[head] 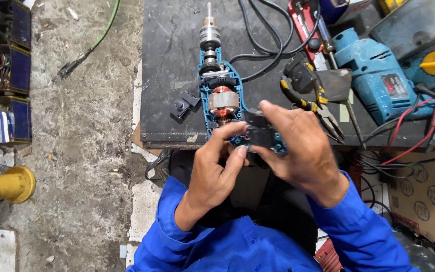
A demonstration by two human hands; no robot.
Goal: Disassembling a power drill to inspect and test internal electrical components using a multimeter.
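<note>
A dark, scuffed metal desk (172, 60) carries an opened blue electric drill (217, 85), its casing half off, copper-wound motor exposed and silver chuck pointing away from the person. A closed blue drill (373, 75) lies to the right, with yellow-handled pliers (318, 108) between them. At the open drill's handle end, over the near desk edge, the right hand (303, 151) grips a small black switch block (259, 132). The left hand (215, 168) has its fingers (230, 132) closed on the block's left side.
</note>
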